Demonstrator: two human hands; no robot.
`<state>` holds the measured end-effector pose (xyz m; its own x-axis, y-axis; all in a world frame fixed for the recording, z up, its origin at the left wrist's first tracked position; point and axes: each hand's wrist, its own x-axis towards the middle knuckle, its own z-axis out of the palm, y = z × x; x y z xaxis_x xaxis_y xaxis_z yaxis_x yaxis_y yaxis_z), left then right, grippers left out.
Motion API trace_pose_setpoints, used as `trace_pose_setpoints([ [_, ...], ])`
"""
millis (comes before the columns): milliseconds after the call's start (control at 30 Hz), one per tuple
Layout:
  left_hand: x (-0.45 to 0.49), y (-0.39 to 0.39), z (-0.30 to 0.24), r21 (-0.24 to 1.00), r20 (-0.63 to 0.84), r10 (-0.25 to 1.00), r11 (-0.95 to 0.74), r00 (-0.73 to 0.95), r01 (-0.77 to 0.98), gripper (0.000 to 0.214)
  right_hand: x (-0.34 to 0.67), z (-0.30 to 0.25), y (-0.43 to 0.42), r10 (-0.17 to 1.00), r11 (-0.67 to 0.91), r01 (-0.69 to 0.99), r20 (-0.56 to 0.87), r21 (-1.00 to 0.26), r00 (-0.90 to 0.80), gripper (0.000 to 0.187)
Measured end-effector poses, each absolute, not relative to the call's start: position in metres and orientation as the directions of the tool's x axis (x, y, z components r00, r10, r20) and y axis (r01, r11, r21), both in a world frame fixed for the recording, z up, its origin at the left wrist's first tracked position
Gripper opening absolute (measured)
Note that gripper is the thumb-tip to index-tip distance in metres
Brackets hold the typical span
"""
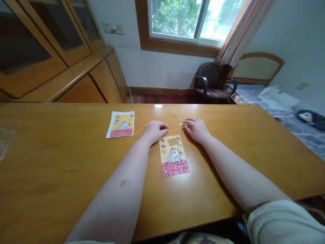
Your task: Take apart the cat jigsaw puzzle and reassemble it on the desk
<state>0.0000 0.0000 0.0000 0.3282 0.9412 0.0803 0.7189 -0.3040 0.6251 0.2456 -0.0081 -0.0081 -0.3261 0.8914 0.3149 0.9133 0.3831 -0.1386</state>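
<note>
Head view: on the wooden table (50, 159), a picture card (120, 124) lies well left, printed with a cartoon animal like the puzzle's. The left hand (154, 131) rests empty, just above the jigsaw puzzle (174, 156), which has a gap (172, 141) near its top edge. A loose piece (181, 124) sits against the fingertips (187, 122) of the right hand (197, 130), though whether they grip it is hard to tell. The hands are apart, close to each other.
</note>
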Motion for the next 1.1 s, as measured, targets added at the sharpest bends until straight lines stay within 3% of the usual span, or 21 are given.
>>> trace_pose_setpoints([
  [167,-0.001,-0.001,-0.001,0.616,0.093,0.939,-0.316,0.332,0.721,0.019,0.238,-0.007,-0.008,0.888,0.423,0.895,0.259,-0.140,-0.380,0.028],
  [333,-0.003,0.000,-0.002,0.607,0.108,0.937,-0.327,0.333,0.724,0.019,0.236,-0.003,-0.008,0.910,0.389,0.894,0.244,-0.222,-0.335,0.016],
  [567,-0.004,0.000,-0.002,0.593,0.109,0.936,-0.332,0.336,0.734,0.019,0.231,0.011,-0.016,0.939,0.339,0.914,0.142,-0.224,-0.313,0.007],
  [700,-0.005,0.000,-0.003,0.597,0.113,0.933,-0.339,0.342,0.727,0.019,0.231,0.020,-0.025,0.958,0.283,0.870,0.081,-0.404,-0.274,0.002],
  [833,-0.005,0.000,-0.004,0.595,0.118,0.933,-0.340,0.339,0.728,0.018,0.225,0.026,-0.035,0.933,0.289,0.740,0.005,-0.607,-0.361,0.006],
  [1100,-0.006,0.001,-0.007,0.587,0.142,0.927,-0.361,0.347,0.725,0.018,0.213,0.027,-0.044,0.841,0.322,0.642,-0.102,-0.696,-0.532,0.012],
])
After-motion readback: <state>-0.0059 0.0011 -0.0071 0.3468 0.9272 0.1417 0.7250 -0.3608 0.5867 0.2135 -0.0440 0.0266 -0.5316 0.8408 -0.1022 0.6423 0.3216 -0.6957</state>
